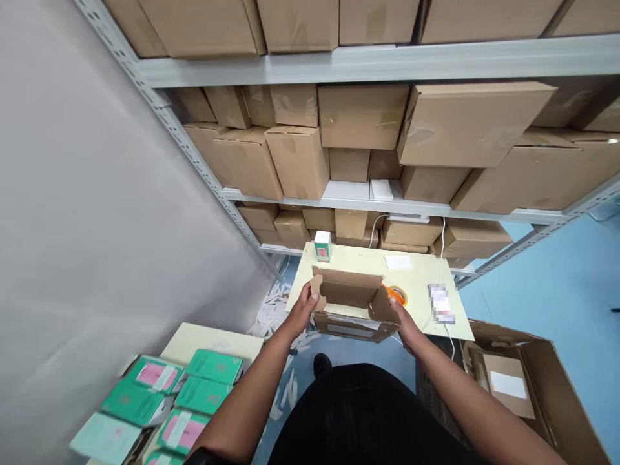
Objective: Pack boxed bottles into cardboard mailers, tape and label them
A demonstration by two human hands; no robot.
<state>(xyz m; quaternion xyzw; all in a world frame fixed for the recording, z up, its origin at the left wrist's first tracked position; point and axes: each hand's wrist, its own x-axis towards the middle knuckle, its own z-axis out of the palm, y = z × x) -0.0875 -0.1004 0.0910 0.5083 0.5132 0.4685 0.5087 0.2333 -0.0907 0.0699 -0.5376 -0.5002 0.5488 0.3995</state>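
Observation:
Both hands hold a small brown cardboard box [353, 329] in front of my body, at the near edge of the pale table [353, 257]. Its top is open, and a pale strip shows through the inside. My left hand [303, 311] grips the left end, thumb over a side flap. At the opposite end, my right hand [405, 325] is closed on the box wall, its fingers partly hidden. Just behind the right end lie a roll of tape [399, 296] and an orange tool [391, 294]. A green and white carton [322, 247] stands upright at the table's back left.
Shelves [387, 63] full of brown boxes rise ahead. Green cartons [208, 392] lie on a surface at lower left. A large open carton [557, 381] holding a labelled box is at lower right. Paper scraps [274, 316] litter the floor. A blurred item [440, 303] with cables lies on the table.

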